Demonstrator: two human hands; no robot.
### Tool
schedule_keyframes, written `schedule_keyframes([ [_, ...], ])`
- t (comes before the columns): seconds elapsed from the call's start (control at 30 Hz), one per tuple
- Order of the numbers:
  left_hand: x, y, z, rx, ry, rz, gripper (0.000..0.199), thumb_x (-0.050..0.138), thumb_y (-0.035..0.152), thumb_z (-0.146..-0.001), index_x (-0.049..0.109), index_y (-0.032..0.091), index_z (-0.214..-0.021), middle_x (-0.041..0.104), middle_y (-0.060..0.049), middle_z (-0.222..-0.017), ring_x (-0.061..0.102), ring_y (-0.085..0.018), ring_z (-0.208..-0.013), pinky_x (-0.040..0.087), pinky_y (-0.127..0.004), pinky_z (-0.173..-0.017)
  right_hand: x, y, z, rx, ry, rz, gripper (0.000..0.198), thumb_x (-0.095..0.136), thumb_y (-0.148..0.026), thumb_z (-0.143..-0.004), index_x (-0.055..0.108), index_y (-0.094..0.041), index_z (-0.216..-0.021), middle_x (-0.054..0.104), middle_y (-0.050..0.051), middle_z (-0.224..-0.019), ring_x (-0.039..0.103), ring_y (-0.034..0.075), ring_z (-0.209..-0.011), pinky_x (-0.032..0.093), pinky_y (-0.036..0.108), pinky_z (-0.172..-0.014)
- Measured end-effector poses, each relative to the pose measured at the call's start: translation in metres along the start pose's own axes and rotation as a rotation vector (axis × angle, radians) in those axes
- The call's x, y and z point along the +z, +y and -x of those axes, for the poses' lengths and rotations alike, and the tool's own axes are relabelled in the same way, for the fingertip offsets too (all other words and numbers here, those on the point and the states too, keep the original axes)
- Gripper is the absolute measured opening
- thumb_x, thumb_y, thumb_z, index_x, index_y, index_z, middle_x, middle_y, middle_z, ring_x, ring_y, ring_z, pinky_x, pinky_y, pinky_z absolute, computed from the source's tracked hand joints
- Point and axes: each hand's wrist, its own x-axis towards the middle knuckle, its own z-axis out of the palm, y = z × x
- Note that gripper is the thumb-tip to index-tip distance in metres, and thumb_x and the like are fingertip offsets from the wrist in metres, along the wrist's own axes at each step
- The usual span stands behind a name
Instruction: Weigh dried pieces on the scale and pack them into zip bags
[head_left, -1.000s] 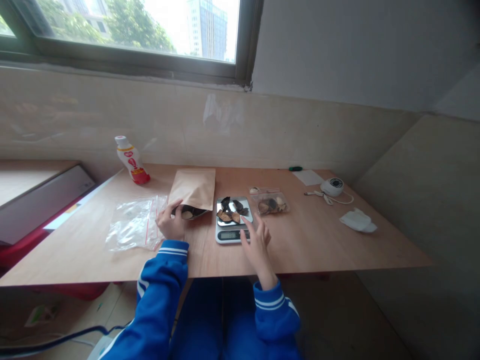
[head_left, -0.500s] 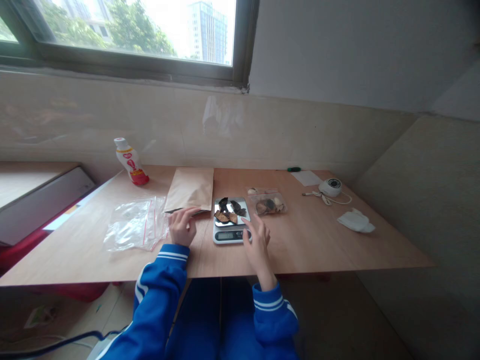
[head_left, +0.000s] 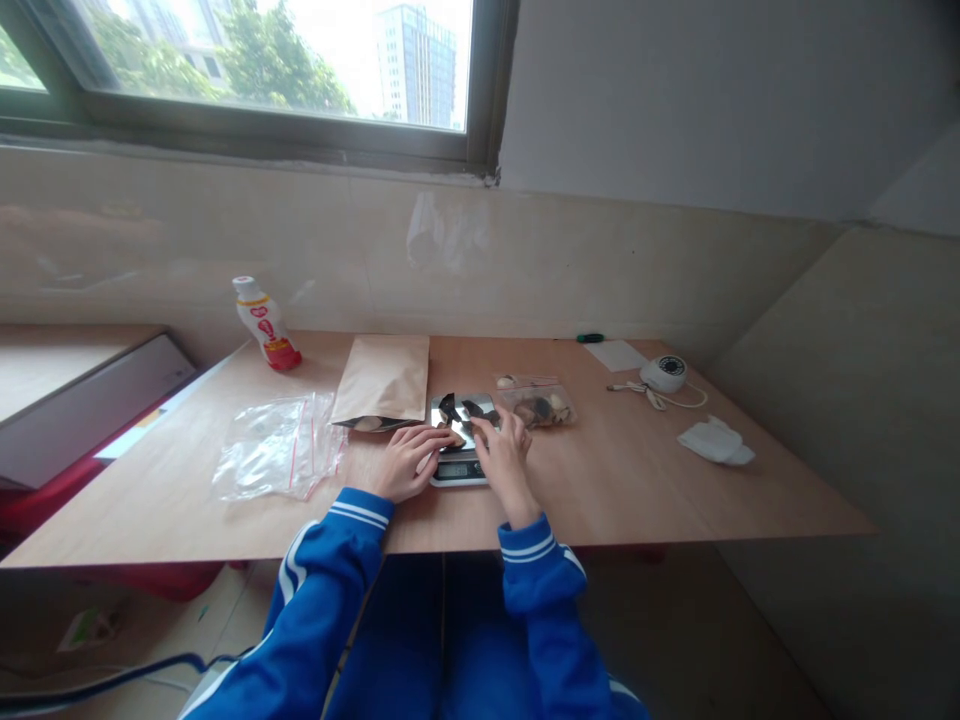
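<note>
A small kitchen scale [head_left: 459, 473] stands near the table's front edge, with dark, curled dried slices [head_left: 448, 408] on its mirrored plate. From the left, my left hand [head_left: 411, 462] reaches over the plate, its fingers closed around a brown dried slice [head_left: 457, 443] at the front. My right hand [head_left: 506, 462] comes in from the right, fingertips bent down at the dark pieces; whether it grips one is hidden. Behind my left hand lies a kraft paper pouch [head_left: 386, 380], its mouth slightly parted. A clear zip bag of dried pieces [head_left: 540, 405] rests right of the scale.
Clear plastic zip bags [head_left: 270, 445] lie at the left, with a white and red bottle [head_left: 268, 325] behind them. On the right are a white dome camera [head_left: 663, 373] with its cable, a crumpled white tissue [head_left: 716, 441], a paper sheet [head_left: 615, 356] and a green-handled object [head_left: 590, 338].
Both hands have moved in over the scale's plate, the left one to the right and the right one inward. The left fingers have closed on a slice. The pouch mouth shows wider.
</note>
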Motion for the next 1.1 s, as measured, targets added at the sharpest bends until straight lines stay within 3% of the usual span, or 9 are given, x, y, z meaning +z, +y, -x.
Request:
schedule_keyframes([
  [0.17,-0.001,-0.001,0.001,-0.031,0.012,0.010,0.040,0.036,0.020,-0.090,0.057,0.028,-0.122,0.059,-0.002,-0.128,0.051,-0.020,-0.118,0.035,-0.038,-0.100,-0.005,0.004,0.000,0.028,0.002,-0.121,0.034,0.049,-0.023,-0.090,0.061,-0.031,-0.121,0.048,0.010,-0.133,0.040,0.030,-0.121,0.037,0.050,-0.097],
  [0.33,0.004,-0.003,-0.002,-0.159,0.076,0.002,0.038,0.034,0.026,-0.094,0.055,0.027,-0.125,0.057,-0.002,-0.131,0.051,-0.018,-0.116,0.035,-0.036,-0.098,-0.009,0.011,-0.009,0.040,-0.013,-0.200,0.034,0.038,-0.030,-0.095,0.062,-0.028,-0.120,0.049,0.007,-0.135,0.040,0.027,-0.122,0.035,0.048,-0.101],
  [0.5,0.015,-0.008,-0.011,-0.287,0.067,-0.044,0.040,0.028,0.033,-0.097,0.051,0.029,-0.129,0.054,0.000,-0.135,0.046,-0.018,-0.123,0.031,-0.036,-0.100,-0.010,0.019,-0.025,0.005,-0.136,-0.161,0.043,0.027,-0.035,-0.099,0.065,-0.025,-0.117,0.048,0.007,-0.137,0.038,0.027,-0.125,0.032,0.046,-0.104],
  [0.87,0.021,-0.015,-0.014,-0.377,0.105,-0.081,0.045,0.020,0.034,-0.097,0.049,0.024,-0.130,0.053,-0.002,-0.136,0.045,-0.019,-0.123,0.032,-0.034,-0.101,-0.003,0.019,-0.040,0.081,-0.317,-0.103,0.049,0.021,-0.043,-0.099,0.064,-0.028,-0.119,0.044,0.008,-0.142,0.034,0.029,-0.129,0.027,0.050,-0.103],
  [0.97,0.022,-0.015,-0.014,-0.398,0.117,-0.080,0.045,0.020,0.033,-0.097,0.048,0.023,-0.132,0.053,-0.004,-0.136,0.045,-0.019,-0.122,0.033,-0.034,-0.100,-0.001,0.021,-0.041,0.076,-0.283,-0.105,0.047,0.022,-0.042,-0.099,0.063,-0.030,-0.120,0.045,0.008,-0.140,0.036,0.028,-0.127,0.028,0.049,-0.103],
  [1.1,0.020,-0.015,-0.013,-0.388,0.163,-0.062,0.042,0.023,0.029,-0.096,0.050,0.023,-0.128,0.056,-0.005,-0.131,0.048,-0.019,-0.119,0.035,-0.035,-0.098,0.003,0.033,-0.034,0.027,-0.113,-0.140,0.042,0.029,-0.033,-0.098,0.064,-0.023,-0.117,0.054,0.011,-0.129,0.043,0.026,-0.117,0.033,0.044,-0.101],
])
